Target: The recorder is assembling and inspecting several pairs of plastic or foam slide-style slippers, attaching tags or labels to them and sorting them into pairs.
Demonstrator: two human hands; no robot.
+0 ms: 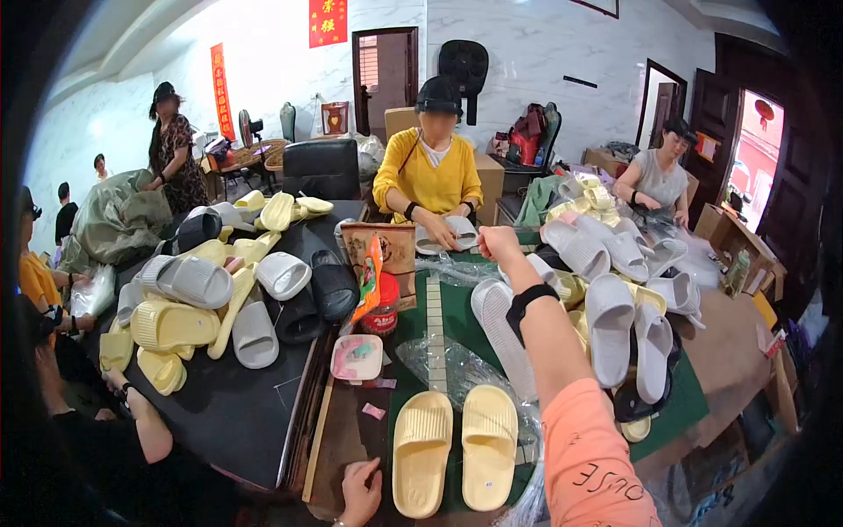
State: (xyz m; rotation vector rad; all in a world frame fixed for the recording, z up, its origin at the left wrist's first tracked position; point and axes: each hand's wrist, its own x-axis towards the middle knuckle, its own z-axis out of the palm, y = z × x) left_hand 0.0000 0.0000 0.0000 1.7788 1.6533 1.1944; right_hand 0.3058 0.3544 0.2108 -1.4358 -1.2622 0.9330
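Observation:
Two yellow slide sandals, the left one [422,453] and the right one [489,446], lie side by side in front of me, toes pointing away. Beside the left sandal, at the table's near edge, my left hand [360,492] rests with fingers curled and nothing visible in them. My right arm stretches far across the table. At its end my right hand [499,244] is closed like a fist, near the grey slides [448,234] handled by the person opposite. Whatever it holds, if anything, is hidden. Below my right forearm stands a large grey slide [505,334].
Piles of grey, yellow and black slides [189,281] cover the left table; another pile [615,307] lies right. Clear plastic wrap [465,369], a white tub [357,357], a red-lidded jar [381,303] and a brown box [386,255] sit mid-table. Several people work around.

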